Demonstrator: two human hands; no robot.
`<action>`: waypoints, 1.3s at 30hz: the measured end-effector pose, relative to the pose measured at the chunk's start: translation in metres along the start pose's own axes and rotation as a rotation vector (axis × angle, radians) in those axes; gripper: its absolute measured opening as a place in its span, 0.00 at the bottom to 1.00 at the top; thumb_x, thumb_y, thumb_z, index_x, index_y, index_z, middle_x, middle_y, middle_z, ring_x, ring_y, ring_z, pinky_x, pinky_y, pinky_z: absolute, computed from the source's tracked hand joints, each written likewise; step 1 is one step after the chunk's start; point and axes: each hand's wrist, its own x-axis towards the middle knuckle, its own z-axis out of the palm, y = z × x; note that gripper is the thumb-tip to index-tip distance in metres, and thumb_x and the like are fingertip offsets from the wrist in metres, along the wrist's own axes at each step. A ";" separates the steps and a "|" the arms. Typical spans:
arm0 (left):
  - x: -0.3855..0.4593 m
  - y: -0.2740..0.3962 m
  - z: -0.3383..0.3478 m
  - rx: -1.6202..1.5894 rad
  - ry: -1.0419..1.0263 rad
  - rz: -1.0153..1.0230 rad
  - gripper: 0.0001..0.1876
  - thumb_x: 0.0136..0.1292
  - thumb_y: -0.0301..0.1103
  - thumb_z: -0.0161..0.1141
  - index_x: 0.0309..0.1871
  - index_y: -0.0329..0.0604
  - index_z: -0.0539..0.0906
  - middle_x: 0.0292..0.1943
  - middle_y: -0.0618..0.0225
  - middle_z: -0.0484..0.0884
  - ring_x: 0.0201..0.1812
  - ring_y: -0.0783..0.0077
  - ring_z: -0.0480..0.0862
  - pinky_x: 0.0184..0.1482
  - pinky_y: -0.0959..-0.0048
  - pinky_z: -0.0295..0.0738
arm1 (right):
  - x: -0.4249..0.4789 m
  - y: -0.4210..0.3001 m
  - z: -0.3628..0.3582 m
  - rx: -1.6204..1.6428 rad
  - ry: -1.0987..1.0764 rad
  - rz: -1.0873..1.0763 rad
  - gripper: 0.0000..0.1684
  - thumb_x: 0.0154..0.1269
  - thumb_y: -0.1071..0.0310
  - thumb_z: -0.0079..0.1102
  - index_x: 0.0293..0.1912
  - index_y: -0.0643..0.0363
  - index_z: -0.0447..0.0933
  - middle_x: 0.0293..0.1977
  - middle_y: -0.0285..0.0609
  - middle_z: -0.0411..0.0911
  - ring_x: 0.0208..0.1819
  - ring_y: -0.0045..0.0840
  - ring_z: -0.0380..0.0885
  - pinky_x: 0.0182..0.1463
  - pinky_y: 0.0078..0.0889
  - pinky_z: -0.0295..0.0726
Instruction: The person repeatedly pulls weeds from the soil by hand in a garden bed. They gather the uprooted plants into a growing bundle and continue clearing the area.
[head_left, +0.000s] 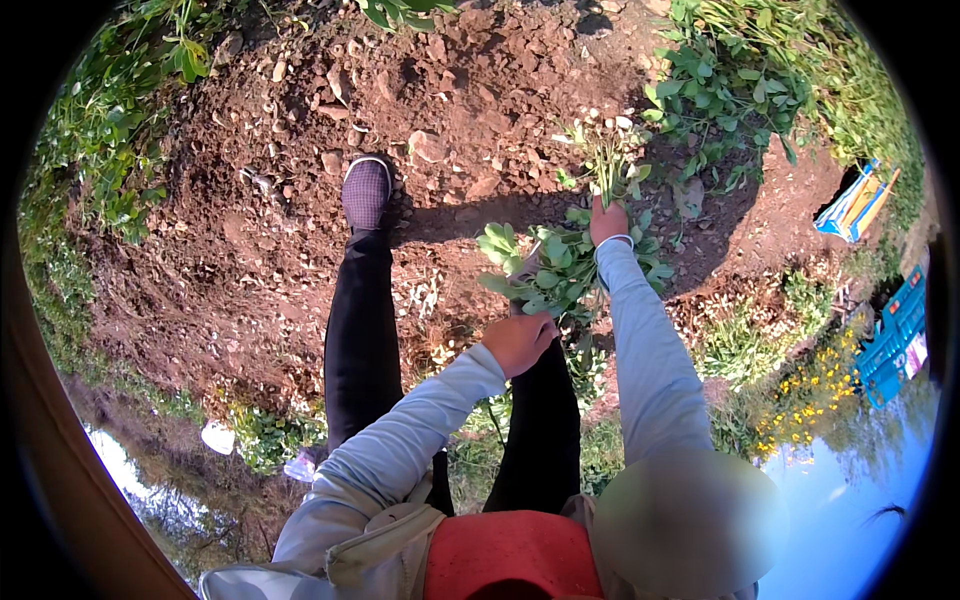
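My right hand (609, 223), with a white band at its wrist, is closed round the stems of a bunch of uprooted peanut plants (611, 161). Pale pods and roots stick out beyond the fist, away from me, while green leaves (559, 270) spread on the near side, over my right lower leg. Nearer to me and to the left, my left hand (519, 343) is curled beside the lower edge of these leaves. Whether its fingers grip a leaf or stem cannot be told. Both forearms are in light blue sleeves.
Reddish, stony soil (285, 187) lies round my checked shoe (367, 191). Leafy plants are heaped at the upper right (735, 90) and line the left edge (112, 150). A blue and yellow bag (857, 201) and a teal plastic crate (892, 337) are at the right. A red object (514, 551) is before my torso.
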 end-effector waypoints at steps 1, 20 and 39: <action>0.003 0.001 0.000 0.014 0.012 0.010 0.12 0.62 0.41 0.48 0.38 0.42 0.75 0.31 0.55 0.79 0.35 0.52 0.79 0.38 0.59 0.73 | 0.002 0.010 0.010 -0.062 0.015 0.017 0.35 0.62 0.41 0.41 0.34 0.70 0.75 0.31 0.65 0.74 0.37 0.55 0.73 0.42 0.49 0.70; 0.019 -0.015 0.043 0.035 0.044 -0.003 0.11 0.62 0.40 0.49 0.39 0.45 0.75 0.29 0.56 0.79 0.33 0.52 0.79 0.35 0.60 0.73 | -0.012 0.095 -0.053 0.260 -0.423 -0.055 0.26 0.61 0.45 0.48 0.39 0.61 0.77 0.33 0.48 0.78 0.38 0.38 0.76 0.47 0.34 0.71; 0.029 -0.021 0.060 0.073 -0.063 -0.048 0.11 0.63 0.36 0.50 0.43 0.40 0.75 0.25 0.61 0.77 0.25 0.71 0.76 0.29 0.73 0.70 | -0.216 0.334 -0.003 -0.253 -0.485 -0.017 0.29 0.60 0.50 0.51 0.54 0.60 0.67 0.57 0.52 0.62 0.58 0.42 0.63 0.58 0.41 0.63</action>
